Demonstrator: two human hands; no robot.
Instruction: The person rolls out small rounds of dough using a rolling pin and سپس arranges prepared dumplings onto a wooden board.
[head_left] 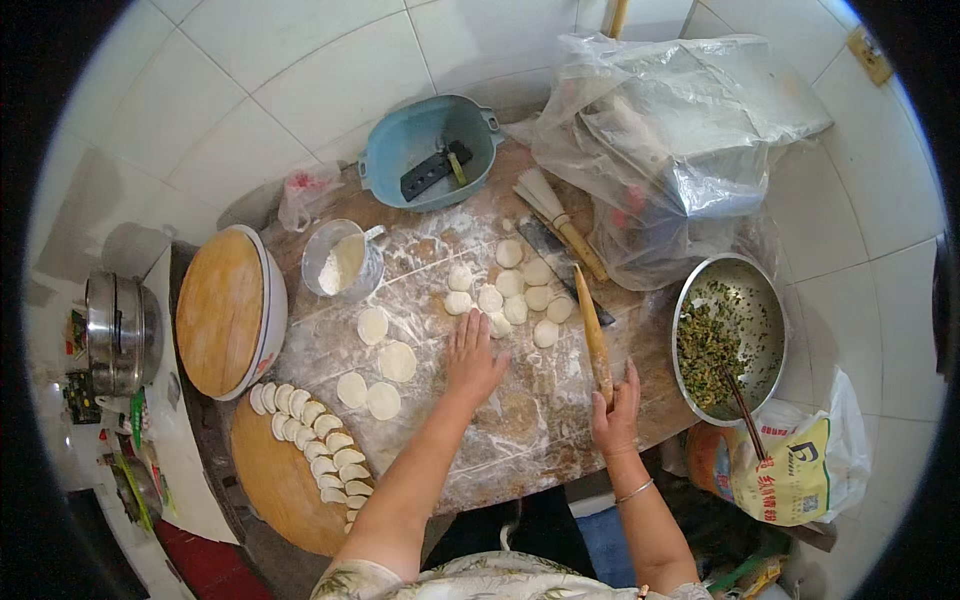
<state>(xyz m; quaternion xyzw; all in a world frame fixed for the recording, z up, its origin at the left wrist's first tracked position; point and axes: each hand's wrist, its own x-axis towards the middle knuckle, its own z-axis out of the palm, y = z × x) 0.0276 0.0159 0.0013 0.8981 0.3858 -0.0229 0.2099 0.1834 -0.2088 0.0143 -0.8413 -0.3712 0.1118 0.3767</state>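
My left hand (476, 360) lies palm down on the floured wooden table (420, 250), fingers stretched out. Its fingertips touch the near edge of a cluster of small flattened dough pieces (514, 283). In my right hand (617, 412) is the near end of a tapered wooden rolling pin (592, 335), which points away from me, right of the dough. Several larger rolled wrappers (397, 362) lie left of my left hand. Rows of folded dumplings (325, 440) rest on a round wooden board (270, 490) at the near left.
A steel bowl of chopped green filling (730, 330) with chopsticks (745, 415) stands at the right. A flour cup (345, 262), blue basin (430, 150), brush (560, 220) and dark flat blade (550, 255) are farther back. A lidded white basin (275, 310) stands left.
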